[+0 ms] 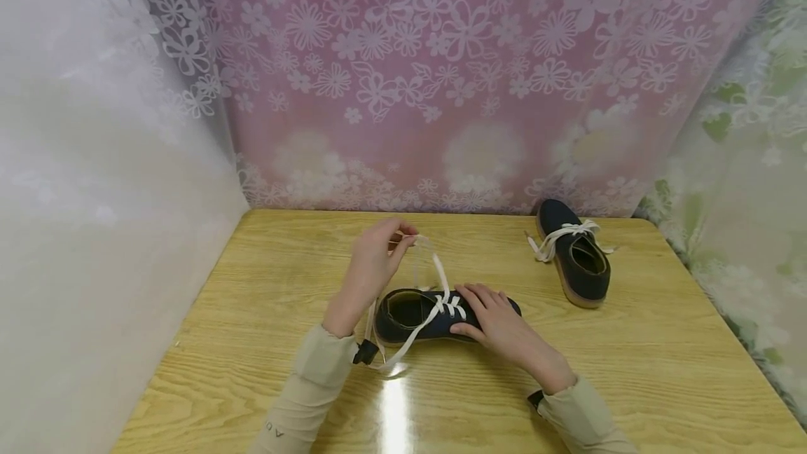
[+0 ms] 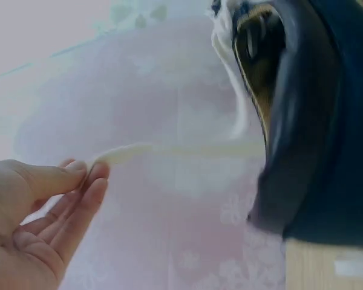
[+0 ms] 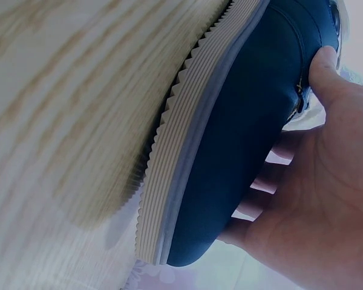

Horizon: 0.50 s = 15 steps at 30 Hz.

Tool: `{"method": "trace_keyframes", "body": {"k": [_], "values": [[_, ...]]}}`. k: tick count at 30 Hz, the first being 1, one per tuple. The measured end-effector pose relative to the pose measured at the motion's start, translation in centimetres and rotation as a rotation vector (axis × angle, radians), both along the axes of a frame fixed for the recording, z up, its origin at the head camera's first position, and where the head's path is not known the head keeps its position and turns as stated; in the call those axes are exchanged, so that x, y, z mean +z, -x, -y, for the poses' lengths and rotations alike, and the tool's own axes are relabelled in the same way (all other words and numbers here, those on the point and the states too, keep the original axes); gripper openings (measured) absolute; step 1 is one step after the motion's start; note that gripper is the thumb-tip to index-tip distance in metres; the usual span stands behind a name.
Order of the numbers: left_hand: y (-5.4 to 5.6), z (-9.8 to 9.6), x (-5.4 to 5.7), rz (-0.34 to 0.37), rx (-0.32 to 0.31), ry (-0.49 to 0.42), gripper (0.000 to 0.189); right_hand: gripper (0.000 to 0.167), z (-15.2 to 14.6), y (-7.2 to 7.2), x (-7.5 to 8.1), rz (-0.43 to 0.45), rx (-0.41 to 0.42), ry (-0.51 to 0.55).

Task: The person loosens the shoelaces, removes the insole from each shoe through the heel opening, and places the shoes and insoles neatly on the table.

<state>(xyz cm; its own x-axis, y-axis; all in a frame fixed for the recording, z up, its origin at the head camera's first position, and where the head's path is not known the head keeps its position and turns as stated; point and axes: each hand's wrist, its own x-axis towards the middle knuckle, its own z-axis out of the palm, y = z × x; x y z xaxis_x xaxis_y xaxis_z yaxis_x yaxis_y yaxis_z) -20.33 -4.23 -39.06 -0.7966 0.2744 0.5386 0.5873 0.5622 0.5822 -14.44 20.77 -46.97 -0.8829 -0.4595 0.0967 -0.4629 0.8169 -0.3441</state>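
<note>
A dark blue sneaker (image 1: 429, 331) lies sideways on the table, toe to the right, with its white lace threaded through the front eyelets. My left hand (image 1: 376, 254) is raised above the heel side and pinches a white shoelace (image 1: 441, 273) between thumb and fingers. In the left wrist view, the pinched lace (image 2: 193, 150) stretches from the fingertips toward the shoe. My right hand (image 1: 498, 324) holds the sneaker over its forefoot, the thumb on the near side and the fingers across the top. In the right wrist view, the ridged pale sole (image 3: 175, 145) stands on the wood.
A second dark sneaker (image 1: 583, 268) stands at the back right, its white laces tied in a bow. The wooden table (image 1: 252, 314) meets a pink flowered curtain (image 1: 410, 125) at the back, with pale sheeting on both sides. Another length of lace (image 1: 412, 338) loops down near the heel.
</note>
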Motion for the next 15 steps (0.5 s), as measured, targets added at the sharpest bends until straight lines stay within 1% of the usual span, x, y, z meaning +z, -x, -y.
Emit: {"method": "trace_keyframes", "body": {"k": [2, 3, 5, 8, 10, 12, 15], "values": [[0.0, -0.5, -0.3, -0.018, -0.058, 0.01, 0.009, 0.073, 0.1, 0.0, 0.0, -0.003, 0.002, -0.003], [0.0, -0.7, -0.6, -0.01, -0.087, 0.024, 0.01, 0.073, 0.1, 0.0, 0.0, -0.004, 0.003, -0.003], [-0.2, -1.0, -1.2, 0.037, -0.145, 0.084, 0.013, 0.073, 0.1, 0.0, 0.0, -0.006, 0.006, -0.005], [-0.7, -1.3, -2.3, 0.125, -0.205, 0.225, 0.018, 0.073, 0.1, 0.1, 0.0, -0.002, 0.008, -0.005], [-1.0, -1.4, -2.8, 0.168, -0.224, 0.305, 0.021, 0.073, 0.1, 0.1, -0.1, -0.002, 0.008, -0.007], [-1.4, -1.4, -3.2, 0.183, -0.224, 0.355, 0.022, 0.074, 0.0, 0.0, -0.1, -0.004, 0.009, -0.006], [-1.9, -1.3, -3.3, 0.185, -0.215, 0.363, 0.018, 0.073, -0.1, 0.0, -0.1, -0.014, 0.009, 0.0]]}}
